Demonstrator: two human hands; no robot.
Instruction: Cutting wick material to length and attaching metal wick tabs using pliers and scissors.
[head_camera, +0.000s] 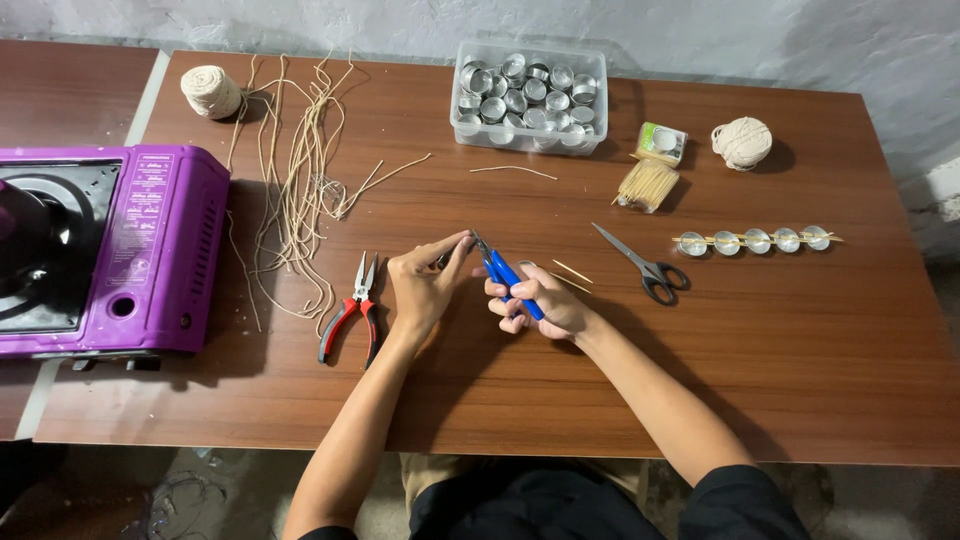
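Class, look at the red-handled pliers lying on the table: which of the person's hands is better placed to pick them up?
Probably the left hand: the red-handled pliers lie just beside it, while the right hand grips blue-handled pliers.

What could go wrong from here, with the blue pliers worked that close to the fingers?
1. The left hand pinches a small piece right at the tip of the blue-handled pliers held by the right hand; a slip could nip the fingertips.
2. The piece is tiny and might spring loose among the loose strings.

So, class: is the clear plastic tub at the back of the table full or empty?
Full: the clear tub is packed to its rim with small round metal cups, and it has no lid on.
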